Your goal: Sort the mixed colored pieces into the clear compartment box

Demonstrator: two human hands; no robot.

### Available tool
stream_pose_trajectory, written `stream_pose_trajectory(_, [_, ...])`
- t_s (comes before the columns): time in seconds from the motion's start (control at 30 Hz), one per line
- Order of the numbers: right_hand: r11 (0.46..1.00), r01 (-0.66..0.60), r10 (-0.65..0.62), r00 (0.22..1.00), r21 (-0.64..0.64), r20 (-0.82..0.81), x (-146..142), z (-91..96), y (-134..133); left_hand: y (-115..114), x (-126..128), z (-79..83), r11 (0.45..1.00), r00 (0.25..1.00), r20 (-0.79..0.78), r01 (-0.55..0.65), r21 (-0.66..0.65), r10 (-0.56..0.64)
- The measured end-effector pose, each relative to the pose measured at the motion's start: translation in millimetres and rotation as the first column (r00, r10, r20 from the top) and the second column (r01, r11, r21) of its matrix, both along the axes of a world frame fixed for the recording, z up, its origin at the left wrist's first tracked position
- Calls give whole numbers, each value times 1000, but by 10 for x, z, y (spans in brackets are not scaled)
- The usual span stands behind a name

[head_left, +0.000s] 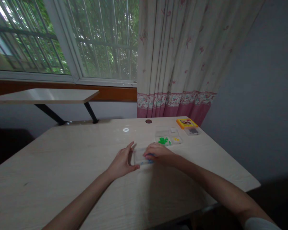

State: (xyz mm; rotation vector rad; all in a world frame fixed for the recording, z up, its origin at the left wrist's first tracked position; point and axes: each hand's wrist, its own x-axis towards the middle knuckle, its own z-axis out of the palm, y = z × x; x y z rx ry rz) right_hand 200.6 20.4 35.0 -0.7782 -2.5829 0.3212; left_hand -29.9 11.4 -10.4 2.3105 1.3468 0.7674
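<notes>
A clear plastic box (139, 156) with small blue pieces along its near side lies on the table in front of me. My left hand (121, 163) is at its left end, thumb by the near corner and fingers stretched apart toward the far corner. Over the box's right part, my right hand (159, 153) has its fingers curled together; whatever they pinch is hidden. Just beyond it sits a clear divided tray (159, 131), with green pieces (163, 140) in one compartment, yellow pieces (176, 139) in another and a small white item (173, 130) in a third.
At the table's (74, 159) far right lie a yellow-orange box (187, 123) and a small clear case (192, 131) with dark contents. A round hole (148, 121) is near the back edge. A raised shelf (50, 95) stands at the back left, and a curtain (175, 64) hangs behind.
</notes>
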Motion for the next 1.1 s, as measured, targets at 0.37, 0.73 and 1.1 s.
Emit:
stream_pose_trajectory(0.37, [996,86,-88,993,30,77,-34,-81,-102,15,-22,12,998,996,-76,41,55,-37])
stream_pose_trajectory(0.73, [995,63,-47,975,-72,217,-142,202,-6,12,-27,31,998,998,-47,51,24,-50])
stream_pose_trajectory(1.1, [878,472,-459,877,-78,140,1611,483,-50,32,-29,130,993,988,-95,118,-17,-119])
